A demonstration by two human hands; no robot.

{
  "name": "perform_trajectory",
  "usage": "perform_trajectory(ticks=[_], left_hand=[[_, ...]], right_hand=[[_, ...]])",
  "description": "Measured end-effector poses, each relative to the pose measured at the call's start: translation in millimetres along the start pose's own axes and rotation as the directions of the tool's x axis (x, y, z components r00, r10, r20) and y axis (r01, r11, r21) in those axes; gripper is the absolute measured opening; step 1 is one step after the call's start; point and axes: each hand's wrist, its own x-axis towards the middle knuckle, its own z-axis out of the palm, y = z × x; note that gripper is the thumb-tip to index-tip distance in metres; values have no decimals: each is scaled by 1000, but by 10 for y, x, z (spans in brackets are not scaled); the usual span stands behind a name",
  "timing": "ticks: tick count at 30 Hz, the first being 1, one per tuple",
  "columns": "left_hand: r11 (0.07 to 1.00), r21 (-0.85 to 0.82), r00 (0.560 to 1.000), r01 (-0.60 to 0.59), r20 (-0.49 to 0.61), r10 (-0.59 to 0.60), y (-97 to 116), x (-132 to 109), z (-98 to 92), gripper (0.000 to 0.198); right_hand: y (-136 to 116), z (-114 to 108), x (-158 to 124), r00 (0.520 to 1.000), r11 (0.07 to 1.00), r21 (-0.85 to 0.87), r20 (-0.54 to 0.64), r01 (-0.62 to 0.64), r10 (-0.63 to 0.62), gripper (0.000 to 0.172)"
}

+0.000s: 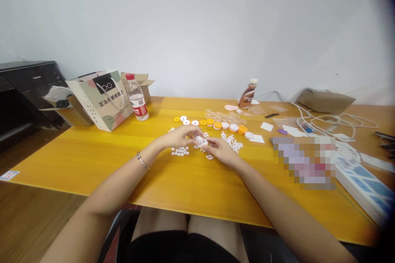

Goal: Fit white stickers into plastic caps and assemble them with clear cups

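Observation:
A small clear-and-white plastic case is held between my two hands above the table. My left hand has its fingers curled round the case from the left and top. From the right, my right hand pinches its edge with thumb and fingertips. Small white discs lie in a cluster below my left hand. Beside my right hand is a pile of white cut-out plastic pieces. Behind the hands runs a row of round orange and white parts, with clear round covers behind it.
On the left of the yellow table stand a paper bag, an open cardboard box and a water bottle. A brown drink bottle is at the back. White cables, a pixelated item and a power strip occupy the right.

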Motion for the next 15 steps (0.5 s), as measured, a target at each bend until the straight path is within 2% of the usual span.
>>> perform_trajectory(ticks=[5, 8, 11, 15], left_hand=[[997, -71, 1000, -28, 11, 29, 34, -12, 1, 28], [996, -65, 996, 64, -64, -68, 58, -10, 16, 40], [987, -21, 982, 159, -103, -160, 67, -4, 25, 30], [995, -55, 996, 79, -37, -81, 66, -9, -1, 22]], right_hand=[[5, 2, 0, 999, 997, 75, 34, 5, -8, 36], [-14, 4, -3, 999, 993, 115, 34, 6, -10, 35], [-31, 2, -11, 999, 991, 132, 32, -1, -3, 35], [-27, -14, -24, 995, 980, 201, 96, -15, -5, 33]])
